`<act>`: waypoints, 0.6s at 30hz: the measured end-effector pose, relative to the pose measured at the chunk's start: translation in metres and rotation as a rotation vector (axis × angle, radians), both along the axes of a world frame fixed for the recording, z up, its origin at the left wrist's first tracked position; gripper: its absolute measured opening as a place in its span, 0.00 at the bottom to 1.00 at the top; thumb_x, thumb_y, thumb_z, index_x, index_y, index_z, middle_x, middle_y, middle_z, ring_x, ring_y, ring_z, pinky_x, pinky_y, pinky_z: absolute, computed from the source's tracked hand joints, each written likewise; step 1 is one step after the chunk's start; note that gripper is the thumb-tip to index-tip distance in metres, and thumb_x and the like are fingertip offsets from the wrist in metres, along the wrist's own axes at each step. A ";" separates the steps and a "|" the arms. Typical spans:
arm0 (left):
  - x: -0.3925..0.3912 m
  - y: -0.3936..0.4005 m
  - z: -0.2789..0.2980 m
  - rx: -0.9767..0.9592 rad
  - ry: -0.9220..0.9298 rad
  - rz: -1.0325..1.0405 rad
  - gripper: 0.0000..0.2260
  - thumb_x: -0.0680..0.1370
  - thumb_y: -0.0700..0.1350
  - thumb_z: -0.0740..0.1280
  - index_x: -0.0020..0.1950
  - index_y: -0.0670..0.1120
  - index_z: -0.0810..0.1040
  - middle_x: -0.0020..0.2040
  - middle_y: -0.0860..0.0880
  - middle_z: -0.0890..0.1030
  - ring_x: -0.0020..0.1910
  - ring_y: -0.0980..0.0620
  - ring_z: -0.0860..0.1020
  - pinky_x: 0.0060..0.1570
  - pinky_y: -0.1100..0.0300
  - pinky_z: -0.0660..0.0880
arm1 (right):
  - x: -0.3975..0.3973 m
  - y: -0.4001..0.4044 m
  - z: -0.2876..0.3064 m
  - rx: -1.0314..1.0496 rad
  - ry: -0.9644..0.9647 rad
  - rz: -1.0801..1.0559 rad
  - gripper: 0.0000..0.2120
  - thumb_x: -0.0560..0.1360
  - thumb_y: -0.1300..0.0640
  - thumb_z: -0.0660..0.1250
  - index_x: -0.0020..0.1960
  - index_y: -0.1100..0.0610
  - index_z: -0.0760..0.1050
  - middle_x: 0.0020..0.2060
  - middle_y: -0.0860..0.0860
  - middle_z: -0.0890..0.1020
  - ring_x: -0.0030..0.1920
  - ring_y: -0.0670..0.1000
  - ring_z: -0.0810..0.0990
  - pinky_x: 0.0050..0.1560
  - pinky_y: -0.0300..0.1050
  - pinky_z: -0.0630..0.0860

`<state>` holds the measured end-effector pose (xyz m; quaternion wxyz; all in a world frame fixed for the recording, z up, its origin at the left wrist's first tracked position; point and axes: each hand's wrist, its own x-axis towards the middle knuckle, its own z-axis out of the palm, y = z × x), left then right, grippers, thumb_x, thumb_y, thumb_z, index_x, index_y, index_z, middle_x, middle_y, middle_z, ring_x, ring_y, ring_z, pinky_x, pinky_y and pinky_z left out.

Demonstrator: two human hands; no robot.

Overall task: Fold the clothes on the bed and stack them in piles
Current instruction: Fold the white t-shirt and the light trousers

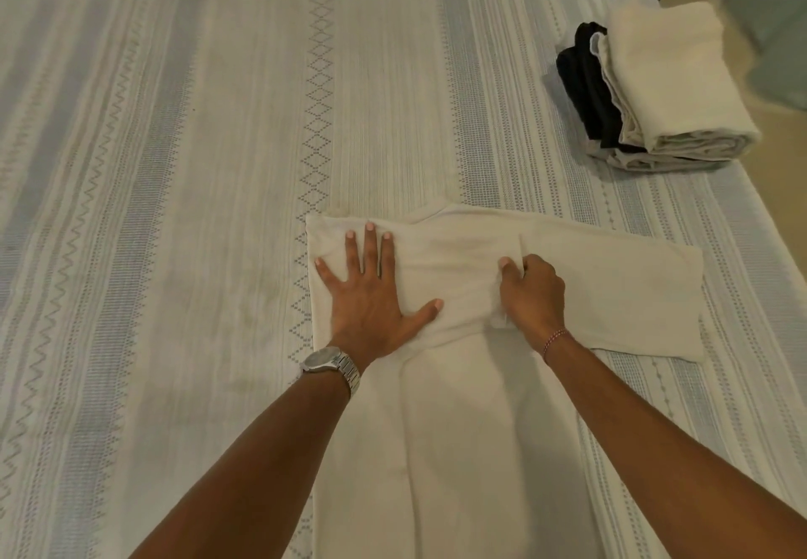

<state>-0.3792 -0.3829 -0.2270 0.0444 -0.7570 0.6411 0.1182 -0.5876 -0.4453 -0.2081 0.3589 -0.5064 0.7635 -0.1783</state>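
Head view: on the striped bedspread, a left hand presses flat, fingers spread, pinning a cream shirt while the right hand pinches its folded sleeve edge, the finished pile waiting beyond the shirt.

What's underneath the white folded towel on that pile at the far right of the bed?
Under the white folded towel lie beige folded pieces and black garments, stacked on the bedspread. How many pieces the pile holds is hidden.

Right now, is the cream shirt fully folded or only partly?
Partly: the cream shirt has one sleeve spread rightward, the left hand pressing its folded side.
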 end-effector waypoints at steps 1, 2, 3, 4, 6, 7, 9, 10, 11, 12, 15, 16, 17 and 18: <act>0.000 -0.001 0.002 0.023 -0.002 -0.002 0.56 0.68 0.83 0.43 0.83 0.45 0.40 0.82 0.45 0.35 0.81 0.40 0.36 0.69 0.22 0.44 | 0.000 0.003 0.002 -0.046 -0.037 0.009 0.15 0.84 0.51 0.61 0.41 0.57 0.69 0.36 0.51 0.76 0.41 0.57 0.76 0.39 0.46 0.65; 0.000 -0.002 0.003 0.042 0.000 -0.004 0.57 0.67 0.84 0.43 0.83 0.46 0.40 0.82 0.45 0.35 0.81 0.40 0.35 0.69 0.22 0.44 | 0.000 0.007 0.003 -0.096 -0.050 0.018 0.14 0.85 0.52 0.60 0.43 0.59 0.69 0.35 0.50 0.75 0.40 0.56 0.75 0.38 0.46 0.63; -0.001 -0.004 0.005 0.053 0.010 -0.002 0.57 0.66 0.84 0.42 0.83 0.47 0.39 0.82 0.46 0.35 0.81 0.40 0.35 0.69 0.22 0.43 | 0.000 0.010 0.003 -0.147 -0.045 0.030 0.14 0.85 0.52 0.60 0.44 0.59 0.70 0.34 0.50 0.75 0.39 0.57 0.75 0.38 0.47 0.63; 0.000 -0.006 0.007 0.059 0.031 0.005 0.56 0.66 0.84 0.42 0.83 0.48 0.39 0.82 0.46 0.35 0.81 0.40 0.35 0.69 0.22 0.43 | 0.000 0.014 0.005 -0.202 -0.026 0.044 0.13 0.84 0.52 0.60 0.45 0.59 0.72 0.33 0.51 0.76 0.38 0.58 0.76 0.38 0.47 0.65; 0.004 -0.009 0.009 0.056 0.085 0.018 0.51 0.69 0.81 0.40 0.83 0.50 0.39 0.83 0.48 0.36 0.81 0.41 0.36 0.71 0.23 0.41 | 0.006 0.020 0.011 -0.325 0.050 0.106 0.13 0.84 0.51 0.60 0.47 0.58 0.76 0.31 0.52 0.77 0.37 0.59 0.76 0.39 0.49 0.70; 0.006 -0.009 0.011 0.030 0.113 0.023 0.49 0.72 0.79 0.41 0.83 0.49 0.42 0.83 0.47 0.38 0.81 0.42 0.37 0.73 0.26 0.42 | 0.011 0.022 0.015 -0.383 0.102 0.140 0.13 0.84 0.51 0.60 0.49 0.58 0.78 0.31 0.53 0.78 0.35 0.58 0.75 0.38 0.49 0.70; 0.012 -0.007 0.016 -0.100 0.206 0.051 0.42 0.78 0.71 0.47 0.83 0.44 0.50 0.83 0.44 0.46 0.82 0.43 0.44 0.78 0.36 0.47 | 0.026 0.026 0.025 -0.490 0.194 0.209 0.13 0.84 0.52 0.61 0.51 0.59 0.80 0.30 0.55 0.79 0.33 0.58 0.76 0.35 0.47 0.69; 0.014 -0.004 0.021 -0.181 0.296 0.076 0.37 0.80 0.67 0.52 0.81 0.42 0.57 0.83 0.42 0.53 0.82 0.43 0.50 0.79 0.42 0.52 | 0.035 0.028 0.031 -0.528 0.230 0.244 0.13 0.84 0.53 0.61 0.53 0.59 0.81 0.30 0.56 0.80 0.32 0.59 0.77 0.33 0.46 0.69; 0.015 -0.001 0.025 -0.254 0.411 0.119 0.31 0.82 0.62 0.57 0.78 0.42 0.65 0.80 0.42 0.62 0.80 0.44 0.58 0.77 0.48 0.59 | 0.045 0.030 0.036 -0.548 0.256 0.279 0.13 0.84 0.53 0.61 0.55 0.58 0.81 0.30 0.56 0.80 0.32 0.60 0.78 0.32 0.45 0.69; 0.019 0.004 0.033 -0.309 0.565 0.188 0.24 0.83 0.58 0.60 0.72 0.43 0.73 0.74 0.43 0.72 0.74 0.46 0.68 0.73 0.53 0.66 | 0.059 0.034 0.041 -0.549 0.269 0.309 0.13 0.84 0.53 0.61 0.57 0.57 0.81 0.31 0.56 0.81 0.32 0.60 0.79 0.32 0.45 0.69; 0.021 0.008 0.056 -0.166 1.231 0.569 0.19 0.84 0.58 0.61 0.58 0.45 0.82 0.50 0.50 0.85 0.50 0.54 0.83 0.57 0.54 0.80 | 0.098 0.044 0.049 -0.465 0.262 0.439 0.16 0.84 0.51 0.58 0.66 0.53 0.78 0.37 0.57 0.84 0.38 0.62 0.82 0.36 0.49 0.74; 0.025 0.007 0.060 -0.053 1.433 0.731 0.23 0.83 0.61 0.60 0.58 0.43 0.82 0.46 0.50 0.86 0.46 0.54 0.84 0.52 0.57 0.81 | 0.112 0.048 0.050 -0.412 0.243 0.528 0.17 0.84 0.50 0.56 0.70 0.51 0.74 0.40 0.57 0.84 0.41 0.61 0.83 0.38 0.50 0.76; 0.032 0.006 0.063 0.038 1.581 0.855 0.25 0.82 0.62 0.61 0.57 0.42 0.83 0.43 0.49 0.86 0.43 0.54 0.85 0.49 0.59 0.80 | 0.126 0.054 0.049 -0.357 0.221 0.625 0.19 0.84 0.50 0.55 0.74 0.51 0.69 0.43 0.56 0.84 0.43 0.61 0.83 0.39 0.50 0.76; 0.038 0.006 0.062 0.092 1.655 0.931 0.24 0.81 0.63 0.63 0.56 0.43 0.83 0.43 0.48 0.87 0.44 0.53 0.85 0.49 0.58 0.81 | 0.139 0.062 0.047 -0.306 0.209 0.710 0.22 0.84 0.49 0.55 0.77 0.52 0.64 0.45 0.55 0.84 0.45 0.60 0.83 0.39 0.50 0.75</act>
